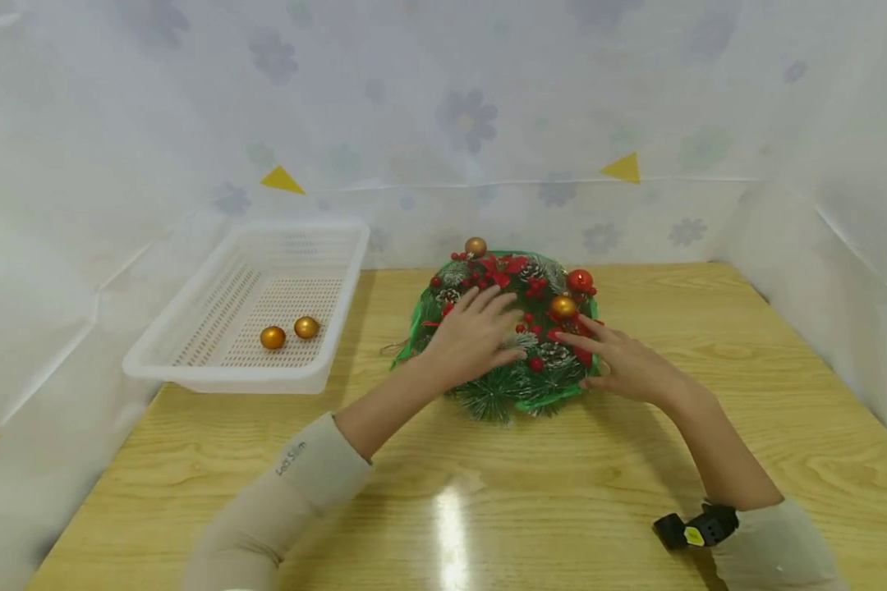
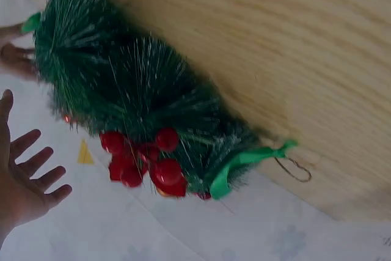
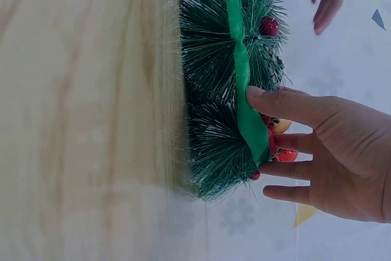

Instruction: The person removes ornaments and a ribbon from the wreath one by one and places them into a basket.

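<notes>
Head view tells most of it: the round green wreath of frosted artificial pine (image 1: 491,398), trimmed with red berries, pinecones and glossy balls, sits on the pale wood-grain tabletop (image 1: 384,509) between both hands. It's roughly round, so no real long axis to line up with; what counts is which side each hand is on.

Right hand (image 1: 628,361) is clearly the nearer one. It's at the wreath's right edge, and from the right wrist view the thumb (image 3: 281,103) is up against the shiny green ribbon (image 3: 243,71) along the rim, the other fingers stretched out on the ornament side. They look straight rather than curled, so I'd call that touching, not a proper grip. The wreath lies to the left of those fingers.

Left hand (image 1: 476,332) is over the left-middle part, fingers spread and holding nothing. Left wrist view shows a gap between it and the pine, so the wreath is below that hand.

Off to the left, well apart, there's a white rectangular plastic basket (image 1: 247,375) with two shiny gold balls (image 1: 306,327) in it.
</notes>
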`<state>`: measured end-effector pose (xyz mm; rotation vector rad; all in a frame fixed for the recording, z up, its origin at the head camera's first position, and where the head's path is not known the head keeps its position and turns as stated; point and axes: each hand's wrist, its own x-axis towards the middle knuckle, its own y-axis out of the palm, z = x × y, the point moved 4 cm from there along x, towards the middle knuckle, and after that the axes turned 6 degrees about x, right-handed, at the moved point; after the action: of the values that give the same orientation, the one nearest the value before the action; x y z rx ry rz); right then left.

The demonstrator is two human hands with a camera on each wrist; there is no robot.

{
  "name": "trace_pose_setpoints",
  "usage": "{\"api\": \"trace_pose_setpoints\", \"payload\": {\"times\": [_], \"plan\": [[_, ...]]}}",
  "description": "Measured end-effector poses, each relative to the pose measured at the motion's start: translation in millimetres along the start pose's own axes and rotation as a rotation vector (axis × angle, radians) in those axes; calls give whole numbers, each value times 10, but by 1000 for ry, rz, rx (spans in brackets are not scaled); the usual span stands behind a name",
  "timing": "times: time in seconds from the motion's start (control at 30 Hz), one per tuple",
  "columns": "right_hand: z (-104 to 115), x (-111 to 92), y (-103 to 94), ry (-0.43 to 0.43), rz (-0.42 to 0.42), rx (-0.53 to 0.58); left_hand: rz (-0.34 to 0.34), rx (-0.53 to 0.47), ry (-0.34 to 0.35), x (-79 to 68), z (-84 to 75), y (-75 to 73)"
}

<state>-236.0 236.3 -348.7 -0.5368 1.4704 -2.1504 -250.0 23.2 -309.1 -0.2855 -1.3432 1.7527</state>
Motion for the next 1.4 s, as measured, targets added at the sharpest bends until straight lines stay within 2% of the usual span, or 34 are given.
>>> {"api": "trace_pose_setpoints", "payload": {"times": [0.1, 0.2, 0.3, 0.4, 0.53, 0.77, 0.9, 1.07, 1.27, 1.33, 1.4], "plan": [[14, 4, 5, -4, -5, -2, 136, 16, 88, -2, -245, 132], [25, 8, 9, -1, -4, -3, 214, 70, 148, -49, -387, 237], [27, 3, 11, 7, -1, -3, 232, 123, 181, -94, -441, 294], [26, -5, 10, 16, 3, -10, 209, 168, 210, -133, -441, 319], [62, 3, 15, 37, 18, -30, 146, 203, 251, -196, -383, 352], [292, 17, 50, 55, 26, -158, 67, 178, 348, -333, -195, 409], [464, 6, 85, 90, 13, -227, 58, 139, 392, -386, -74, 427], [659, 5, 128, 192, 17, -273, 52, 90, 420, -440, 100, 456], [852, 19, 205, 255, -6, -321, 12, 87, 452, -497, 285, 489], [885, 25, 224, 258, -13, -321, 21, 83, 455, -514, 323, 498], [896, 32, 224, 266, -13, -272, 43, 75, 454, -528, 347, 497]]}}
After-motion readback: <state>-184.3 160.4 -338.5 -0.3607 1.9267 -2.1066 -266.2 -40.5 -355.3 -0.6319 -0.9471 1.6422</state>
